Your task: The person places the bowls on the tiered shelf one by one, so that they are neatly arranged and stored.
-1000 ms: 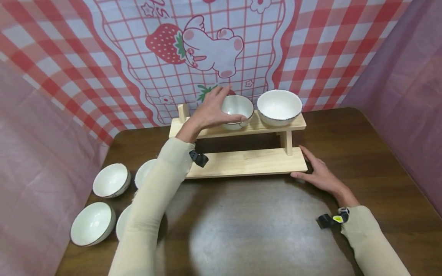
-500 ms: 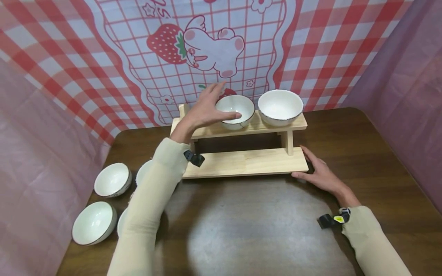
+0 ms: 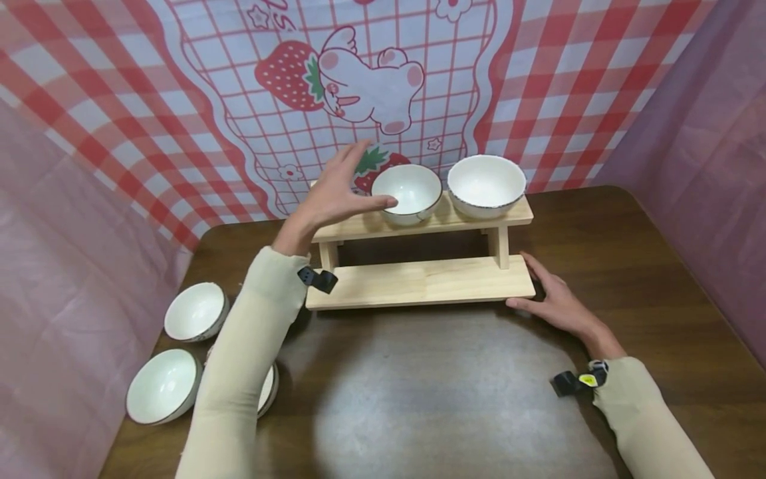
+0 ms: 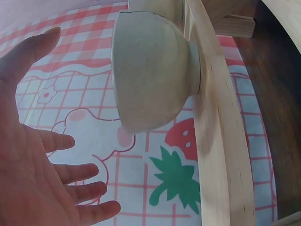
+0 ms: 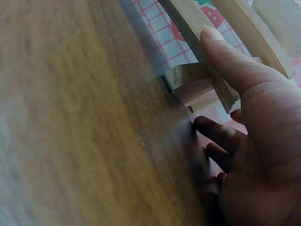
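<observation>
A two-tier wooden display rack (image 3: 419, 283) stands at the back of the table. On its upper board sit a dark-rimmed bowl (image 3: 413, 189) near the middle and a wider white bowl (image 3: 486, 183) at the right. Just left of the dark-rimmed bowl is my left hand (image 3: 335, 196), fingers spread and holding nothing. The left wrist view shows a gap between that hand (image 4: 42, 174) and the bowl (image 4: 150, 70). My right hand (image 3: 559, 303) holds the right end of the lower board, thumb (image 5: 225, 52) along its edge; some fingertips are partly hidden.
Several more bowls stand on the left of the table, among them a patterned one (image 3: 196, 313) and a pale green one (image 3: 163, 387); my left sleeve (image 3: 239, 352) covers part of the group. A red checked cloth (image 3: 556, 86) hangs right behind the rack.
My left hand has let go of the dark-rimmed bowl and drawn away to the left, leaving it on the upper board. The right hand stays at the rack's end.
</observation>
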Demonstrator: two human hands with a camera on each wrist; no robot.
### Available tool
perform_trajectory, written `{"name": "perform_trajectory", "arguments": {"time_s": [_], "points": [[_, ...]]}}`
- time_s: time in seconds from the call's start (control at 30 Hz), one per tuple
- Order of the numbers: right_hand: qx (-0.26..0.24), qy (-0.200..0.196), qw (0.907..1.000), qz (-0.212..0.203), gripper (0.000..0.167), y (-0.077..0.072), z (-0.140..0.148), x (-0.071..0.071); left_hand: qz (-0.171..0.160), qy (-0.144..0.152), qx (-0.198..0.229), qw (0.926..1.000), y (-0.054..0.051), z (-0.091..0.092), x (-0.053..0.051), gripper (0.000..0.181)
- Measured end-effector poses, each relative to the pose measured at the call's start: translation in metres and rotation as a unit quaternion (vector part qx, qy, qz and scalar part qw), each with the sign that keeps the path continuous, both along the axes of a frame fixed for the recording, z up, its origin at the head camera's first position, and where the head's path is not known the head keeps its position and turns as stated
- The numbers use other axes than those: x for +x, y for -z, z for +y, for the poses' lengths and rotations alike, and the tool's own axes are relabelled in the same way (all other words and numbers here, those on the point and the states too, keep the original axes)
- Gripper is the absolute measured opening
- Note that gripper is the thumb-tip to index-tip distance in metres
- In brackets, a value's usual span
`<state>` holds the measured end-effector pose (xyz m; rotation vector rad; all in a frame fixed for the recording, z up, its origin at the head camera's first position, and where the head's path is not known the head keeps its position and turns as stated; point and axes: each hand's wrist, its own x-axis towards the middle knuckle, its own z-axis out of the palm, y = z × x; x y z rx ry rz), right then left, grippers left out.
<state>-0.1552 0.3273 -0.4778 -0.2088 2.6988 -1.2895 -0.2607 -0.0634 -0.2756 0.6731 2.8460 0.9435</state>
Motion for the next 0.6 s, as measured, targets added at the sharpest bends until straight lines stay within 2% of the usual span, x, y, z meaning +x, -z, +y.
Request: {"name": "perform_trajectory", "arguments": {"time_s": [0.6], "points": [[0.002,-0.002,1.0000,-0.010,0.106,-0.001,0.000,0.000,0.004,-0.033,-0.010,0.9994,-0.004,-0.041,0.013,0.111]]}}
